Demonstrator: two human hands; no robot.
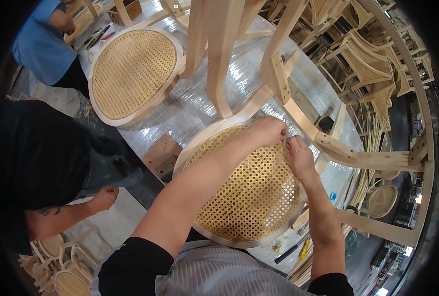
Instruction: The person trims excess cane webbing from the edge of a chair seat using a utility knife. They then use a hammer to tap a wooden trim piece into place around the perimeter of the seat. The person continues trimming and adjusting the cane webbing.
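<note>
In front of me lies a round woven cane seat (244, 187) in a pale wooden chair frame. My left hand (270, 130) reaches across the weave to the far right part of its rim. There its fingers are closed in a pinch. Close by, at the same stretch of rim, my right hand (301, 157) is also pinched, fingertips nearly meeting those of the left. Whatever the fingertips hold is too small to make out. The seat's wooden backrest frame (298, 118) extends away from me, beyond both hands.
A second cane-seated chair (133, 74) lies at the far left of the plastic-covered table. Near the right front are a black-handled tool (286, 254) and a yellow cutter (304, 249). Long cane strips (372, 143) hang at right. Co-workers stand at left, one in a blue shirt (47, 49).
</note>
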